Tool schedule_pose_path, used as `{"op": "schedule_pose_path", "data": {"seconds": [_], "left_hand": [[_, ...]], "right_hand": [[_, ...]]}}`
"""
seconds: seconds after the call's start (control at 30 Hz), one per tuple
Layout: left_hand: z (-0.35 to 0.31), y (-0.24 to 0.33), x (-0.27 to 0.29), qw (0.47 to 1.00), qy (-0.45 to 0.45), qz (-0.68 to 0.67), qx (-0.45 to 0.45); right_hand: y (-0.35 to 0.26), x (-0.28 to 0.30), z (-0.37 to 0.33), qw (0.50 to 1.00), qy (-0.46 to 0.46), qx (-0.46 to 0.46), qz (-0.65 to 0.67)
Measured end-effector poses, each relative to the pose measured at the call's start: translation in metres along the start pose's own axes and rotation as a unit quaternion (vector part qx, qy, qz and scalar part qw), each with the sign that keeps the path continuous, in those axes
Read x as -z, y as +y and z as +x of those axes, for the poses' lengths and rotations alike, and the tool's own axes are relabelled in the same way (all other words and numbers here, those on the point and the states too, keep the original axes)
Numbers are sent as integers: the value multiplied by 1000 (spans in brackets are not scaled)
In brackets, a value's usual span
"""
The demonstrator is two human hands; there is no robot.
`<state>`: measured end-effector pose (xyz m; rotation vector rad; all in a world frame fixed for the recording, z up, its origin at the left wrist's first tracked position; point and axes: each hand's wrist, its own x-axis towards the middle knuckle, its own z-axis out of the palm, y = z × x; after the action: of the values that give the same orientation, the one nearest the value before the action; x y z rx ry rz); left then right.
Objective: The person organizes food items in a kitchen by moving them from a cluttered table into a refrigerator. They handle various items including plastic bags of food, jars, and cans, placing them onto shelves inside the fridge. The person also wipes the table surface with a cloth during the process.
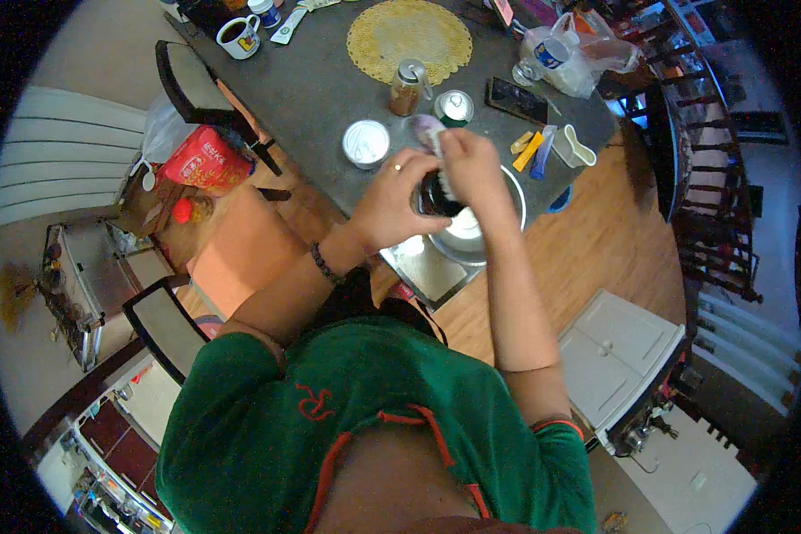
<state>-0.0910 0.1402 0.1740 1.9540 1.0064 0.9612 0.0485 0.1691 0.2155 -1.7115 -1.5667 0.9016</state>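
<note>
My left hand (396, 200) is curled around a dark, round jar-like vessel (438, 196), tilted over the table's near edge. Just to its right, my right hand (472, 165) is closed against a pale, ridged piece at the vessel's side; its kind is unclear. A whitish-purple, blurred item (428, 132) shows beyond the right fingers. Below both hands sits a wide round bowl (518, 200) with something white inside, partly covered by my right forearm. Under the bowl lies a flat, shiny metallic panel (427, 271).
Around the hands stand a white-lidded tub (366, 143), a glass shaker (407, 89) and a silver-topped can (454, 107). Farther right are a phone (516, 100), yellow sachets (529, 151), a white scoop-like piece (576, 147) and plastic bags (570, 58). A mug (238, 37) stands far left.
</note>
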Motion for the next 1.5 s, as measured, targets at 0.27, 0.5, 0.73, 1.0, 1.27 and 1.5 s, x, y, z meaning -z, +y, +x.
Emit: {"op": "schedule_pose_path", "data": {"seconds": [0.27, 0.5, 0.73, 1.0, 1.27, 1.5], "left_hand": [[-16, -1, -18, 999, -40, 11, -13], [-27, 20, -32, 939, 23, -313, 141], [-25, 15, -42, 983, 77, -164, 40], [-29, -5, -20, 981, 168, -43, 82], [-36, -85, 33, 921, 344, 36, 181], [-11, -129, 57, 906, 372, 41, 196]], "right_hand": [[24, -1, -59, 997, 52, -8, -54], [86, 1, -74, 752, -79, -258, 601], [67, 4, -88, 633, -106, -336, 689], [79, -6, -72, 943, 41, -124, 305], [85, -7, 75, 956, 107, 209, -176], [100, -26, 122, 957, 105, 132, -237]]}}
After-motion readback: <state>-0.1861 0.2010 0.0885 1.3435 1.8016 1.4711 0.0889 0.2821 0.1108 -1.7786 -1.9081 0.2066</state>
